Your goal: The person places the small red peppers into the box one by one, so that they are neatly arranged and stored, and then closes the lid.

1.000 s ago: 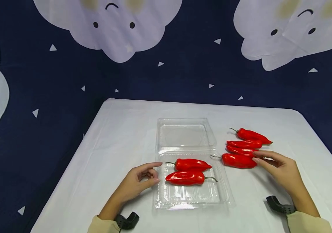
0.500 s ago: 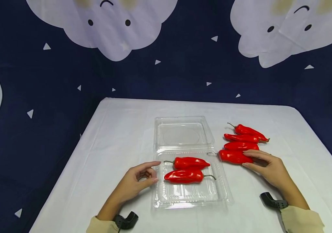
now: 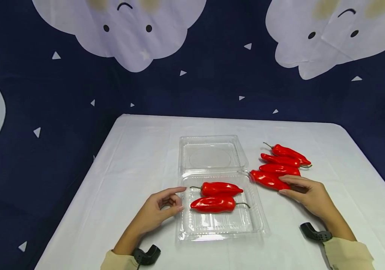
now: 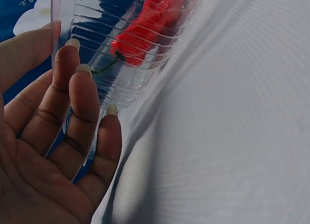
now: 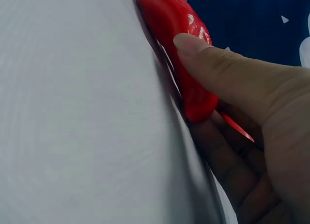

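Observation:
My right hand (image 3: 313, 197) holds the near end of a red pepper (image 3: 267, 180) between thumb and fingers. In the right wrist view the thumb presses along that pepper (image 5: 179, 59), with fingers under its end. Its stem end reaches the right rim of a clear plastic clamshell box (image 3: 259, 221). My left hand (image 3: 160, 210) rests against the box's left edge, fingers loosely bent; the left wrist view shows fingertips touching the ribbed wall (image 4: 131, 78). Inside lie two red peppers, one behind (image 3: 222, 189) and one in front (image 3: 213, 204), stems pointing opposite ways.
Several more red peppers (image 3: 281, 160) lie side by side on the white table (image 3: 138, 157), right of the box. The open lid (image 3: 209, 144) lies flat behind the box. A dark blue cloth with clouds (image 3: 212, 97) hangs beyond the table.
My right hand has taken a firmer hold on the front loose pepper and shifted it left, turning its stem end up toward the box. The left hand stays at the box edge.

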A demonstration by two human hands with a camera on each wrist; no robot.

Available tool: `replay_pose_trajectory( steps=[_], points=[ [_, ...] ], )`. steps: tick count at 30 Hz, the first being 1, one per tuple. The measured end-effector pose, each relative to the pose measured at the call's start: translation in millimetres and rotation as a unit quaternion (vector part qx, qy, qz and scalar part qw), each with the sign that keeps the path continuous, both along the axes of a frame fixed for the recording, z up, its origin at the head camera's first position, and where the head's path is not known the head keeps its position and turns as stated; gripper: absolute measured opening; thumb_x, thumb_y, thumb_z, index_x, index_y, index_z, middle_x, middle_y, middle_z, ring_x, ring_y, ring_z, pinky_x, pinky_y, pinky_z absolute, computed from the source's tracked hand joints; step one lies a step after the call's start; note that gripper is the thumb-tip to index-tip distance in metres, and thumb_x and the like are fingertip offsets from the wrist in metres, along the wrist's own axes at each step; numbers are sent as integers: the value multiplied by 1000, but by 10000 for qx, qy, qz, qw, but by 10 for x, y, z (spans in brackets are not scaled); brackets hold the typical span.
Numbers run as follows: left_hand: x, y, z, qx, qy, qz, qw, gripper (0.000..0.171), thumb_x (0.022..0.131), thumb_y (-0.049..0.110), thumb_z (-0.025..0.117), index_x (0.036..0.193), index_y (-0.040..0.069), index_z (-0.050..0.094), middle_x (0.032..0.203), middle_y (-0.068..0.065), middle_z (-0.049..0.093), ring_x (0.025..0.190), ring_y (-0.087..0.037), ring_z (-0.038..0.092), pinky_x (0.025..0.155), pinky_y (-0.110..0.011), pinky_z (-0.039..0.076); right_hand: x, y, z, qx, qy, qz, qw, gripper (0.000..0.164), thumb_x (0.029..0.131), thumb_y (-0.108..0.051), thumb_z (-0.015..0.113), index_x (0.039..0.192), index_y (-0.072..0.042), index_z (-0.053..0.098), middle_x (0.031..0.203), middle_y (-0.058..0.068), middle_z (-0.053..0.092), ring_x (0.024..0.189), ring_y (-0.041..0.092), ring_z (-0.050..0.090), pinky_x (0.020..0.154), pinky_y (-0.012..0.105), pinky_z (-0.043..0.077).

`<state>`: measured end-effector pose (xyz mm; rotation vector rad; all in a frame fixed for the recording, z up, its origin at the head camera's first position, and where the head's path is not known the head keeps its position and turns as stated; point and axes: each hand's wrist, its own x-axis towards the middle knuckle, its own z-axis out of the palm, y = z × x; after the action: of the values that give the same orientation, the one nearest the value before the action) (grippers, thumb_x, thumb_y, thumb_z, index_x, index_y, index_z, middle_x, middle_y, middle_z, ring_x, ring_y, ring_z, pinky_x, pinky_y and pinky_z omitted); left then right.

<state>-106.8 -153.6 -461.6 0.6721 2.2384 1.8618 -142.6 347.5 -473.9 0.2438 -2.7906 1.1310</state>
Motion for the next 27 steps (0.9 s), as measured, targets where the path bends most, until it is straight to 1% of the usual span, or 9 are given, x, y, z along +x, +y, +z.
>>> replay_pose_trajectory(
  steps=[4,7,9,12,14,16,20,24,27],
  points=[
    [15,-5,-9,9,-54,26,10000,49,93,8,76,139,3,61,92,-5,66,84,-15,62,80,-27,54,6,-2,18,12,-295,-101,9995,43,83,-38,85,122,-21,76,122,5,72,112,-17,47,86,2,38],
    [17,-6,-12,28,-43,17,10000,49,93,8,75,139,3,61,92,-5,66,84,-15,63,81,-28,54,19,-6,47,-36,-509,-301,9982,45,85,-43,84,123,-21,76,125,2,71,109,-14,49,82,6,41],
    [13,-3,-9,33,-24,6,10000,49,93,8,76,139,2,60,92,-5,66,84,-15,62,81,-28,54,31,-3,71,-92,-575,-459,9972,46,85,-44,83,123,-20,76,123,-5,70,104,-9,50,74,11,43],
    [4,2,-4,36,-8,-7,10000,49,93,8,76,139,3,60,92,-5,66,84,-14,62,80,-28,54,55,23,114,-243,-634,-691,9953,49,84,-45,83,125,-19,75,118,-19,68,84,2,51,56,23,40],
    [8,0,-2,41,-6,-3,10000,49,92,8,76,139,3,61,91,-5,66,83,-14,62,80,-28,54,70,49,145,-326,-612,-802,9944,51,85,-44,83,127,-17,74,116,-26,65,82,4,49,54,25,40],
    [11,-1,-1,32,-11,5,10000,49,92,8,76,139,3,61,92,-4,66,83,-14,62,80,-27,54,84,91,180,-404,-575,-912,9933,51,86,-42,83,128,-16,74,115,-29,64,85,-1,51,57,19,42],
    [13,4,3,27,-26,-6,10000,49,93,9,75,139,3,61,92,-4,66,84,-14,61,81,-27,54,118,203,291,-749,-429,-1273,9881,51,86,-34,84,130,-11,72,115,-27,67,108,-14,50,78,4,44],
    [20,6,9,49,-25,5,10000,49,93,9,75,139,3,61,92,-4,66,84,-14,61,82,-27,54,163,266,451,-1462,-409,-1706,9736,54,86,-27,85,133,-9,69,115,-25,70,110,-12,54,78,3,45],
    [19,16,7,75,-32,10,10000,49,93,8,75,139,2,60,91,-4,66,83,-13,61,81,-27,54,209,196,557,-2221,-229,-1575,9619,53,85,-15,86,132,-3,68,115,-17,73,111,-5,59,80,5,47]
  ],
)
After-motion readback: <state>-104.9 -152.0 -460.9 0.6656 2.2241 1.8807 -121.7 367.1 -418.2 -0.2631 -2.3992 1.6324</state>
